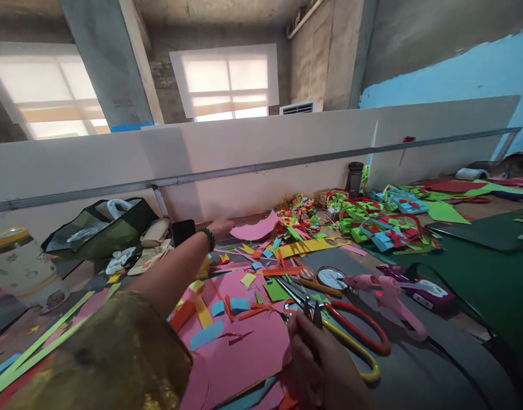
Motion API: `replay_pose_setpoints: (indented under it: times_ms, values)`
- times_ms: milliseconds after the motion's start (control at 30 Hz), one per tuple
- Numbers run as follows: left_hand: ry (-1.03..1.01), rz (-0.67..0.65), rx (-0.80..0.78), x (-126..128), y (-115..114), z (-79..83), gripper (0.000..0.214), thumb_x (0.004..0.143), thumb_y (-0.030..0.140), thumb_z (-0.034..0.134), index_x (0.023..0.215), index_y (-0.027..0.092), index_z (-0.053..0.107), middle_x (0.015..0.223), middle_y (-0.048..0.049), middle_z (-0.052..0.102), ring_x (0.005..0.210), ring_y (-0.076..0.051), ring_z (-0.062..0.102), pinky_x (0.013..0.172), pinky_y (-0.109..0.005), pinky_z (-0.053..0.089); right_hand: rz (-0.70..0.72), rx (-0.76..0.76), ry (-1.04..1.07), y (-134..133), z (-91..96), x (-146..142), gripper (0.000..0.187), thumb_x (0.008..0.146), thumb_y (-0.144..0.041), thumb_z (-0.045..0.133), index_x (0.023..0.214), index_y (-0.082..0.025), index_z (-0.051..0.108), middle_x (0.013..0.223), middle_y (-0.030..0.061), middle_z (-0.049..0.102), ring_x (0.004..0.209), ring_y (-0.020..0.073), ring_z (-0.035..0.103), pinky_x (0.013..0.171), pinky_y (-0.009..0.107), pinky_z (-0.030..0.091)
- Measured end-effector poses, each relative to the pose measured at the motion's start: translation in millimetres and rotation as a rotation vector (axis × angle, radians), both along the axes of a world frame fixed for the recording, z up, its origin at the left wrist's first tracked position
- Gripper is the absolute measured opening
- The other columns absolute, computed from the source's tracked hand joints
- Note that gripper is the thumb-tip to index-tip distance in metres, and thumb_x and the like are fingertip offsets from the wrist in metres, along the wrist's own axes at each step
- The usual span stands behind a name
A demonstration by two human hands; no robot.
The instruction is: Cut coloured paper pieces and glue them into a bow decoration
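Observation:
My left hand (pixel 221 229) is stretched far forward over the table, a beaded bracelet on its wrist. Motion smears its fingers, so I cannot tell whether they touch the curved pink paper (pixel 256 228) just to the right. Low in the view, my right hand (pixel 316 359) is closed around a dark tool with two pointed tips (pixel 311 312), mostly hidden in the fist. Beside that hand lie large scissors (pixel 357 327) with one red and one yellow handle. Pink sheets (pixel 248 350) with blue, yellow and orange scraps spread to its left.
A pink glue gun (pixel 389 296) with a lit red light lies right of the scissors, near a tape roll (pixel 330 278) and a purple device (pixel 421 290). Paper pieces (pixel 301 219) heap up at the back. A green bag (pixel 101 228) and lidded container (pixel 24 270) stand left.

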State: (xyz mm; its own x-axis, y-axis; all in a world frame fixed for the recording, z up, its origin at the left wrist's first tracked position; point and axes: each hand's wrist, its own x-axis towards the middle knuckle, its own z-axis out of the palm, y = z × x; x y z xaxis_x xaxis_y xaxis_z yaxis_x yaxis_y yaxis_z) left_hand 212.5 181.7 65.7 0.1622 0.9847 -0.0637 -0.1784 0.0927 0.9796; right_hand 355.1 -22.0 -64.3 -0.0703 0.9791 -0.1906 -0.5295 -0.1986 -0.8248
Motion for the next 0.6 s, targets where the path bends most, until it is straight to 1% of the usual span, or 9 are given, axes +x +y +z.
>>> replay_pose_setpoints:
  times_ms: [67, 167, 233, 267, 333, 400, 467, 533, 600]
  values:
    - [0.097, -0.064, 0.026, -19, -24, 10.0, 0.018, 0.079, 0.008, 0.061, 0.097, 0.012, 0.064, 0.104, -0.0081, 0.064, 0.085, -0.017, 0.06, 0.074, -0.029, 0.05, 0.027, 0.027, -0.061, -5, 9.3, 0, 0.038, 0.08, -0.057, 0.056, 0.077, -0.019, 0.056, 0.041, -0.0095, 0.039, 0.026, 0.0043, 0.024, 0.025, 0.016, 0.024]
    - [0.207, -0.184, 0.083, -54, -80, 17.6, 0.041, 0.055, -0.016, 0.062, 0.081, 0.014, 0.071, 0.093, -0.0069, 0.07, 0.076, -0.016, 0.06, 0.068, -0.021, 0.046, 0.064, 0.123, -0.273, -14, 31.3, 1, 0.032, 0.081, -0.048, 0.06, 0.078, -0.017, 0.062, 0.063, 0.0, 0.06, 0.053, 0.008, 0.054, 0.042, 0.015, 0.041]
    - [0.434, -0.357, 0.404, -78, -123, 16.1, 0.043, 0.052, -0.01, 0.068, 0.083, 0.019, 0.072, 0.096, -0.006, 0.07, 0.085, -0.02, 0.061, 0.073, -0.022, 0.045, 0.107, 0.216, -0.396, -19, 47.8, 1, 0.026, 0.081, -0.041, 0.063, 0.083, -0.016, 0.066, 0.077, 0.0041, 0.065, 0.071, 0.0112, 0.06, 0.054, 0.015, 0.045]
    - [0.505, -0.361, 0.512, -88, -142, 13.4, 0.041, 0.053, -0.004, 0.072, 0.085, 0.021, 0.072, 0.098, -0.0063, 0.07, 0.092, -0.023, 0.06, 0.075, -0.024, 0.045, 0.158, 0.253, -0.412, -21, 55.6, -1, 0.023, 0.081, -0.038, 0.062, 0.087, -0.016, 0.067, 0.078, 0.0042, 0.065, 0.065, 0.0099, 0.059, 0.051, 0.015, 0.044]
    - [0.564, -0.352, 0.568, -104, -173, 4.7, 0.048, 0.058, 0.005, 0.073, 0.101, 0.024, 0.07, 0.105, -0.0067, 0.068, 0.088, -0.022, 0.062, 0.074, -0.025, 0.046, 0.31, 0.303, -0.338, -24, 69.4, -8, 0.023, 0.081, -0.031, 0.058, 0.098, -0.017, 0.065, 0.072, 0.0019, 0.064, 0.042, 0.0039, 0.045, 0.036, 0.015, 0.033]
    - [0.517, -0.405, 0.514, -112, -190, -6.2, 0.065, 0.061, 0.006, 0.071, 0.121, 0.026, 0.059, 0.113, -0.0075, 0.064, 0.075, -0.018, 0.061, 0.07, -0.026, 0.047, 0.457, 0.327, -0.192, -23, 80.8, -23, 0.029, 0.075, -0.024, 0.056, 0.102, -0.018, 0.061, 0.066, -0.0017, 0.061, 0.03, 0.0002, 0.025, 0.029, 0.014, 0.019]
    - [0.361, -0.485, 0.438, -111, -195, -16.8, 0.076, 0.06, 0.001, 0.069, 0.129, 0.029, 0.051, 0.118, -0.007, 0.061, 0.069, -0.015, 0.059, 0.068, -0.026, 0.048, 0.596, 0.313, -0.092, -17, 90.5, -44, 0.024, 0.068, -0.021, 0.055, 0.092, -0.017, 0.06, 0.06, -0.0045, 0.058, 0.028, -0.0005, 0.018, 0.028, 0.013, 0.015]
    - [0.173, -0.567, 0.363, -103, -194, -25.1, 0.069, 0.059, -0.002, 0.067, 0.12, 0.028, 0.058, 0.109, -0.0049, 0.063, 0.069, -0.013, 0.058, 0.065, -0.025, 0.047, 0.746, 0.264, -0.045, -8, 99.6, -65, 0.014, 0.068, -0.026, 0.055, 0.079, -0.018, 0.056, 0.055, -0.0058, 0.054, 0.027, -0.0002, 0.016, 0.027, 0.013, 0.013]
    - [0.08, -0.618, 0.295, -96, -189, -30.1, 0.045, 0.06, -0.002, 0.067, 0.098, 0.021, 0.067, 0.083, -0.0016, 0.065, 0.065, -0.013, 0.056, 0.061, -0.022, 0.045, 0.856, 0.22, -0.045, 3, 108.5, -79, 0.019, 0.073, -0.036, 0.051, 0.077, -0.017, 0.056, 0.055, -0.0045, 0.056, 0.027, -0.0002, 0.013, 0.027, 0.013, 0.011]
